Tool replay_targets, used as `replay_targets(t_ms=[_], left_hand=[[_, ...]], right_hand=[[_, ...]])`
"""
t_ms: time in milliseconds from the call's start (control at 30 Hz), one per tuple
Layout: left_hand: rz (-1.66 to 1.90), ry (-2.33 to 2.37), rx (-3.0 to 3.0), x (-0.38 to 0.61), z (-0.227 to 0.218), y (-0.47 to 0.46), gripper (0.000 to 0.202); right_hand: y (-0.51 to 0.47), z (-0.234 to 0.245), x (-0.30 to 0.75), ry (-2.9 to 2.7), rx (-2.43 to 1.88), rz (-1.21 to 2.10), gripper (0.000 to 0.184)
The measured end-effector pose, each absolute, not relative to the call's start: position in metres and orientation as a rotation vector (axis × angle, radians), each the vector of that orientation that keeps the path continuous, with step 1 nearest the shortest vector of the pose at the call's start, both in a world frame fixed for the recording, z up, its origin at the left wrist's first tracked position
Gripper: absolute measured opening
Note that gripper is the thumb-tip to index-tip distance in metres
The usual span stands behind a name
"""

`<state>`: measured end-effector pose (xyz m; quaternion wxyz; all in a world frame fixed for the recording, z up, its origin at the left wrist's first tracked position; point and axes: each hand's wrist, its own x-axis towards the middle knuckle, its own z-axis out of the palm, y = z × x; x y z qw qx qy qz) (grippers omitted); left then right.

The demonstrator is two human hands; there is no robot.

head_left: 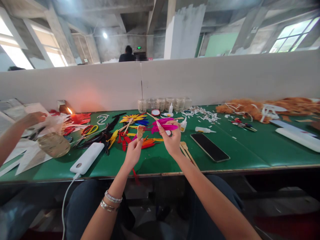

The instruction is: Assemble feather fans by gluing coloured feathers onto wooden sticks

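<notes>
My left hand (133,153) pinches a small wooden spoon (140,131), its head upward and its face rough and stained. My right hand (172,140) is closed on magenta feathers (170,127), whose thin shafts point left towards the spoon's head; whether they touch it I cannot tell. Behind my hands lies a fan of yellow and blue feathers (135,118), with red and orange feathers (148,144) nearer. More wooden spoons (187,151) rest by my right wrist. A white glue bottle (183,124) stands just beyond my right hand.
A power bank (87,158), scissors (89,130) and dark feathers (100,136) lie left. Farther left, another person's hand (35,118) is near a flame (70,111). A phone (210,146) lies right. Glass jars (160,104) line the partition (212,80); brown fur-like material (240,108) lies far right.
</notes>
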<state>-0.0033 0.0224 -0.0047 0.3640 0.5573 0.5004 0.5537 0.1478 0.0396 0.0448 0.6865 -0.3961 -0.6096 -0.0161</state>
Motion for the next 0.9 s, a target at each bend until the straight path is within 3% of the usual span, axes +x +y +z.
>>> replay_targets(t_ms=[900], left_hand=[[1.458,1.250,1.460,-0.006,-0.006,0.025,0.037]], right_hand=[[0.048,0.048,0.159,-1.357,-0.887,-0.030,0.018]])
